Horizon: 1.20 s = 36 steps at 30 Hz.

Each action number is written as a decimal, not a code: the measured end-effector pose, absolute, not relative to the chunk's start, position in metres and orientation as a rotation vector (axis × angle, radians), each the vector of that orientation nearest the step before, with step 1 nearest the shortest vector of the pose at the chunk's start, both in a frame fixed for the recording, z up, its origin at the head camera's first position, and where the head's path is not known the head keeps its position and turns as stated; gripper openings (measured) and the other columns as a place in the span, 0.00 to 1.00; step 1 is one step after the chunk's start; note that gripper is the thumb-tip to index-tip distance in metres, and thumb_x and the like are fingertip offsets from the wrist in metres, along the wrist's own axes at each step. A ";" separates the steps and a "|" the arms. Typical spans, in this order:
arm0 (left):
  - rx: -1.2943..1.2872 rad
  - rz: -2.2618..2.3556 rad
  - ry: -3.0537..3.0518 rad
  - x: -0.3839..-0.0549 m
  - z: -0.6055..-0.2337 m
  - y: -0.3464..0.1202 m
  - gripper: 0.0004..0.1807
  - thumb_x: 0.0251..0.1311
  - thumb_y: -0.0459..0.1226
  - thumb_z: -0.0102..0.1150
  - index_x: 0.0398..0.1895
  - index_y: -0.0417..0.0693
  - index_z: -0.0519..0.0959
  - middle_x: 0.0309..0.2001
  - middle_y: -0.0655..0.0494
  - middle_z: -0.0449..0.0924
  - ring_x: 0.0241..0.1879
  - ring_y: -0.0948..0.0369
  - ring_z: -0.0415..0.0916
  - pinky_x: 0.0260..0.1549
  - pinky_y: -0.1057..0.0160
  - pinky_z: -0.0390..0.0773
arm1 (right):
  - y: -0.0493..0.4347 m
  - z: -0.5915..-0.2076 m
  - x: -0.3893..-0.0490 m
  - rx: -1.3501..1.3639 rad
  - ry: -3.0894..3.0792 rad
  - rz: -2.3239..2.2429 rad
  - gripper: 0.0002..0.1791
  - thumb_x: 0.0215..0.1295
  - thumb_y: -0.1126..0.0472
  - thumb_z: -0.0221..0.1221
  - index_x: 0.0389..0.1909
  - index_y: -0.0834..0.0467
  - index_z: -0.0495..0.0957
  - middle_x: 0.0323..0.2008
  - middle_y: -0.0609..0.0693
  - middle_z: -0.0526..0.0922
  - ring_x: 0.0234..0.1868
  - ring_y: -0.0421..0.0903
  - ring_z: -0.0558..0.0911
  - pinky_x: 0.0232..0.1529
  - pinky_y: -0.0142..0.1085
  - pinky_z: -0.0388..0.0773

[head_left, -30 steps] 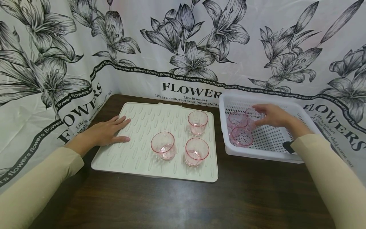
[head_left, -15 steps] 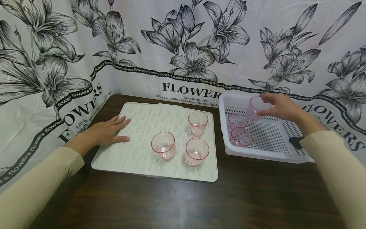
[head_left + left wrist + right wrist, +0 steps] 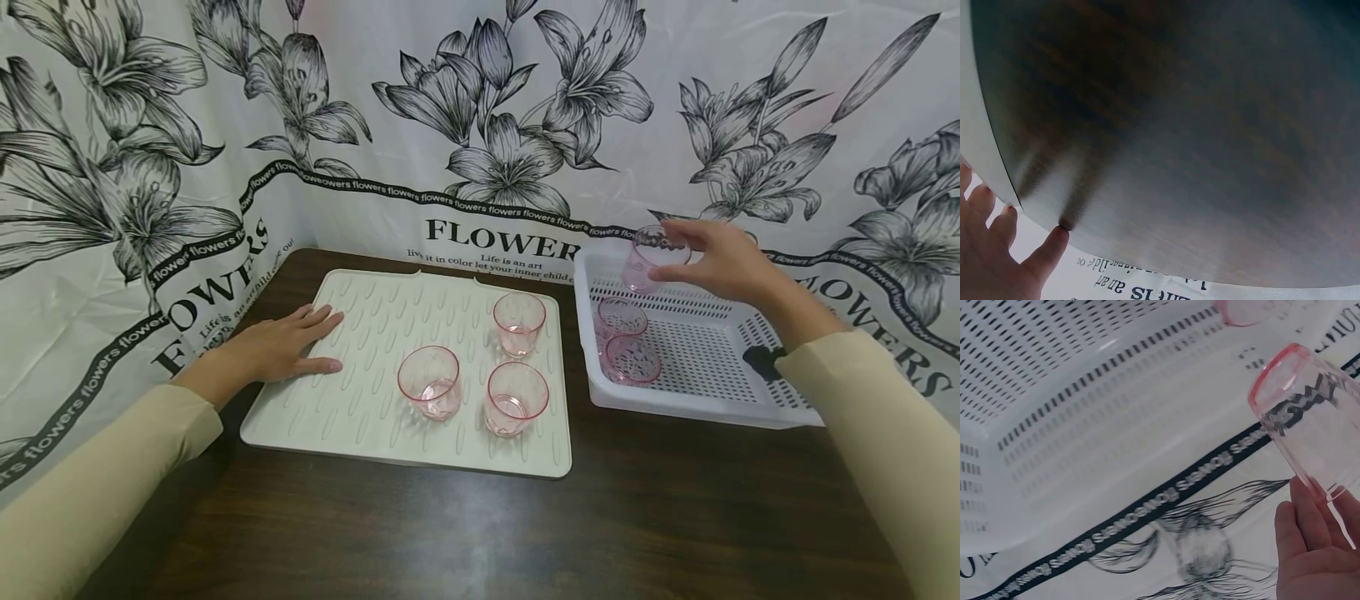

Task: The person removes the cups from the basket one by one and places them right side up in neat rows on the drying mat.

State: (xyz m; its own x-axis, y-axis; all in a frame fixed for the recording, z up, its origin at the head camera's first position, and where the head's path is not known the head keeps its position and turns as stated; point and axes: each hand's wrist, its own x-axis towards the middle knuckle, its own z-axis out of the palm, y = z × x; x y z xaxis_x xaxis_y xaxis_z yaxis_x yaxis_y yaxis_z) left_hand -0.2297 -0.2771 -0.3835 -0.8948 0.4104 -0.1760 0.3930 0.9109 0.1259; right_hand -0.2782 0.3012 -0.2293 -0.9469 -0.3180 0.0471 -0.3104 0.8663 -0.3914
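My right hand (image 3: 727, 262) grips a clear drinking glass with a pink rim (image 3: 641, 265) and holds it over the back left part of a white perforated basket (image 3: 697, 410). In the right wrist view the held glass (image 3: 1310, 419) tilts beside the fingers (image 3: 1310, 519). Two similar pink-rimmed glasses (image 3: 633, 360) remain inside the basket, along its left wall. My left hand (image 3: 273, 348) rests with fingers spread on the left edge of a cream ridged drying mat (image 3: 352, 400). On the mat's right half stand three more glasses (image 3: 516, 400), upright and apart.
The mat and the basket lie side by side on a dark wooden table (image 3: 450, 533), with a narrow gap between them. Behind and to the left hangs a white cloth (image 3: 360, 217) printed with black flowers and lettering. A small dark object (image 3: 763, 363) shows by the right sleeve.
My right hand has lifted a glass from among those in the basket and moved it up and to the left. The left hand and the glasses on the mat have stayed put.
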 end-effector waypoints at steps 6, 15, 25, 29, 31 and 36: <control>0.606 0.130 2.871 -0.230 -0.384 -0.277 0.52 0.63 0.68 0.49 0.79 0.44 0.53 0.76 0.36 0.50 0.73 0.33 0.46 0.61 0.28 0.58 | 0.281 -0.223 -0.277 -0.583 3.029 -0.644 0.50 0.59 0.44 0.70 0.75 0.62 0.60 0.69 0.65 0.67 0.70 0.64 0.66 0.68 0.63 0.57; 0.599 0.110 2.878 -0.231 -0.387 -0.278 0.52 0.62 0.69 0.49 0.79 0.44 0.53 0.76 0.36 0.50 0.73 0.33 0.46 0.60 0.29 0.59 | 0.246 -0.216 -0.280 -0.704 2.988 -0.693 0.46 0.59 0.48 0.71 0.74 0.62 0.62 0.68 0.64 0.70 0.70 0.62 0.68 0.69 0.58 0.60; 0.604 0.102 2.884 -0.231 -0.387 -0.278 0.52 0.62 0.69 0.49 0.78 0.44 0.54 0.76 0.36 0.51 0.73 0.33 0.47 0.60 0.29 0.60 | 0.204 -0.218 -0.289 -0.819 2.896 -0.742 0.47 0.60 0.48 0.70 0.75 0.60 0.60 0.70 0.60 0.68 0.72 0.57 0.66 0.71 0.54 0.58; 0.607 0.103 2.882 -0.231 -0.387 -0.277 0.52 0.62 0.69 0.49 0.78 0.44 0.53 0.76 0.36 0.51 0.73 0.33 0.47 0.60 0.29 0.60 | 0.185 -0.221 -0.292 -0.872 2.889 -0.730 0.46 0.60 0.48 0.70 0.74 0.61 0.61 0.71 0.59 0.68 0.72 0.56 0.66 0.72 0.51 0.58; 0.606 0.104 2.880 -0.231 -0.387 -0.277 0.52 0.62 0.69 0.49 0.78 0.44 0.53 0.76 0.36 0.50 0.73 0.33 0.47 0.60 0.29 0.59 | 0.176 -0.222 -0.293 -0.903 2.886 -0.728 0.45 0.60 0.49 0.71 0.74 0.61 0.62 0.70 0.58 0.68 0.72 0.55 0.67 0.71 0.50 0.59; 0.598 0.104 2.876 -0.232 -0.386 -0.277 0.53 0.62 0.70 0.48 0.79 0.44 0.53 0.77 0.36 0.50 0.73 0.33 0.46 0.60 0.28 0.58 | 0.152 -0.230 -0.293 -0.955 2.844 -0.740 0.46 0.59 0.49 0.71 0.73 0.61 0.63 0.69 0.59 0.71 0.71 0.55 0.68 0.70 0.50 0.62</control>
State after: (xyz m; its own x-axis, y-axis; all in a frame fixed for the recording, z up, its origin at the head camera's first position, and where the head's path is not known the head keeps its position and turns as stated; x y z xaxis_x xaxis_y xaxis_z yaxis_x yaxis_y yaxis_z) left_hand -0.2320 -0.2772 -0.3860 -0.8976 0.4014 -0.1823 0.3872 0.9155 0.1091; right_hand -0.2928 0.1516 -0.2296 -0.8077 -0.5810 0.1005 -0.5563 0.6944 -0.4564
